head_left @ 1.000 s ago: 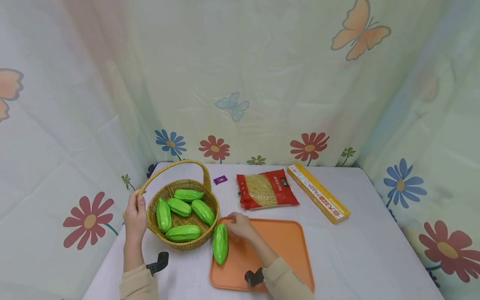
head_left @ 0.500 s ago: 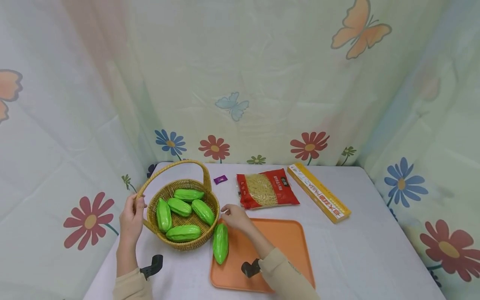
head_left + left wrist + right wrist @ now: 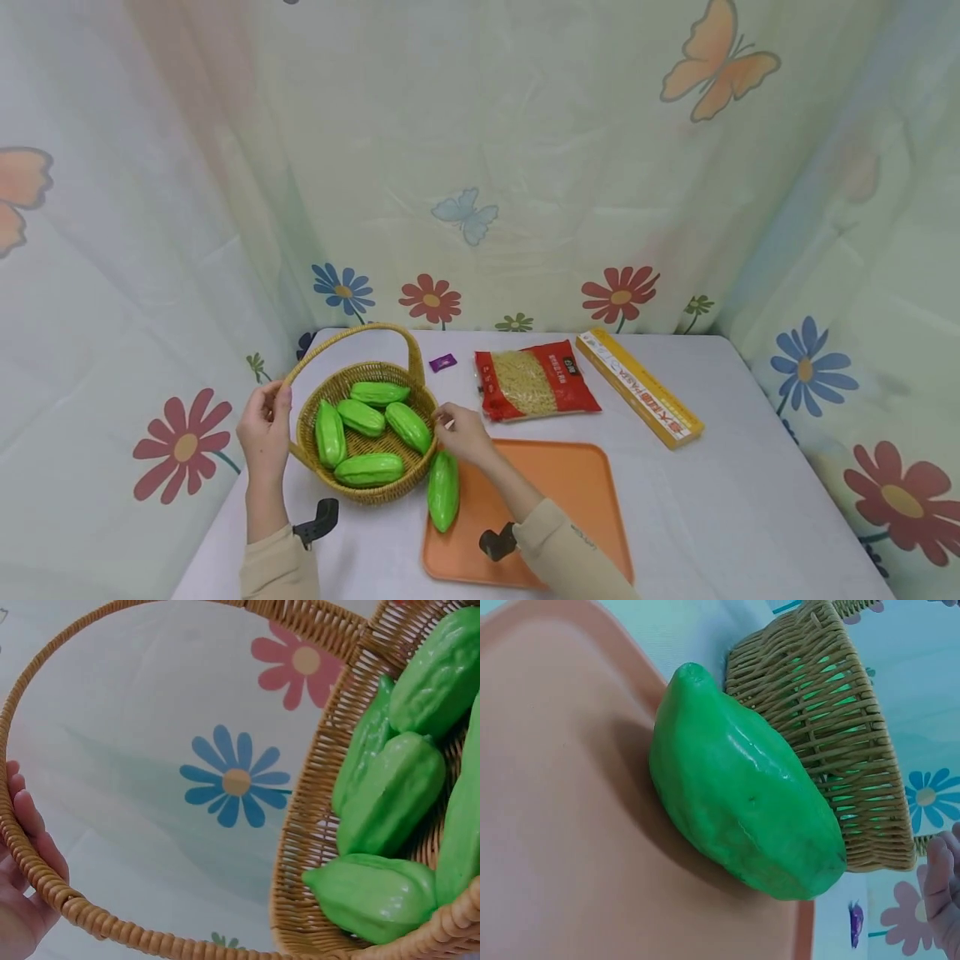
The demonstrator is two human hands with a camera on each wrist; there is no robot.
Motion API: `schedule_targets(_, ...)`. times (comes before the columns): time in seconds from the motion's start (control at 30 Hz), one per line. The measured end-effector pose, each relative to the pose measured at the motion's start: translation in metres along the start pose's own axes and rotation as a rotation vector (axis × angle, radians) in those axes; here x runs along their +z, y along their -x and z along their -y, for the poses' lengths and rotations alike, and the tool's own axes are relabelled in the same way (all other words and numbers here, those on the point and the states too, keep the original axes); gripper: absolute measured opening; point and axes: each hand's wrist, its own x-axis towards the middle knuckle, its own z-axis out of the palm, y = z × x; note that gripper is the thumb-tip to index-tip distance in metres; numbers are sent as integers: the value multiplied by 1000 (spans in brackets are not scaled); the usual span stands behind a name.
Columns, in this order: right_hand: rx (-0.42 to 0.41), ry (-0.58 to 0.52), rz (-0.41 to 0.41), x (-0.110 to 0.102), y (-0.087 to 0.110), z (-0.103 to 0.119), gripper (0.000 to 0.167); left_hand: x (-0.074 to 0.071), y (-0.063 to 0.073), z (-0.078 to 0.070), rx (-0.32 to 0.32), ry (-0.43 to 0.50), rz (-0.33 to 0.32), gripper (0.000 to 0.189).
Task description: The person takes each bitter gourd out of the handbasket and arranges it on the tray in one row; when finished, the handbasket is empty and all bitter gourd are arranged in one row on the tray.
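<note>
My left hand (image 3: pixel 264 429) grips the side of the wicker basket's tall handle (image 3: pixel 46 881), fingers wrapped round it. Several shiny green ridged gourds (image 3: pixel 367 470) lie inside the basket (image 3: pixel 375 493). At the basket's right rim is my right hand (image 3: pixel 467 436), its fingers loosely bent and the fingertips right at the wickerwork. The right wrist view shows only part of that hand (image 3: pixel 943 894), at its right edge. Another green gourd (image 3: pixel 742 795) rests on the orange tray (image 3: pixel 547 500) along its left edge, close beside the basket and below my right hand.
Behind the tray lies a red bag of pasta (image 3: pixel 534 380). To its right is a long yellow pasta box (image 3: pixel 639 388), set at a slant. A small purple packet (image 3: pixel 442 362) sits just right of the basket's handle. Flowered curtains (image 3: pixel 480 167) stand around the white table (image 3: pixel 720 500).
My right hand has moved from beside the gourd on the tray up and left to the basket's right rim. My left hand shifts slightly on the handle; the gourds stay in place.
</note>
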Motion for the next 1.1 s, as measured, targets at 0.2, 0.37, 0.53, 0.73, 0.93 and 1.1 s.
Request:
schedule_targets(0.2,-2,-28,-12,2,-1,1,22,0,-4,-5,-21,7,25,29)
schedule_targets(0.37,-89,-37,38,2,-4,4,24,3,-7,-6,-41,39,37,26)
schedule_targets(0.53,-196,-55,152,3,-8,9,29,3,-6,-4,-46,25,34,24)
schedule_targets(0.73,-265,0,256,7,-15,16,32,3,-5,-5,-34,39,40,27)
schedule_targets(0.93,-259,41,354,17,-19,19,32,3,-4,-4,-48,51,48,28)
schedule_targets(1.1,-266,75,394,27,-22,21,32,3,-4,-4,-78,65,69,27)
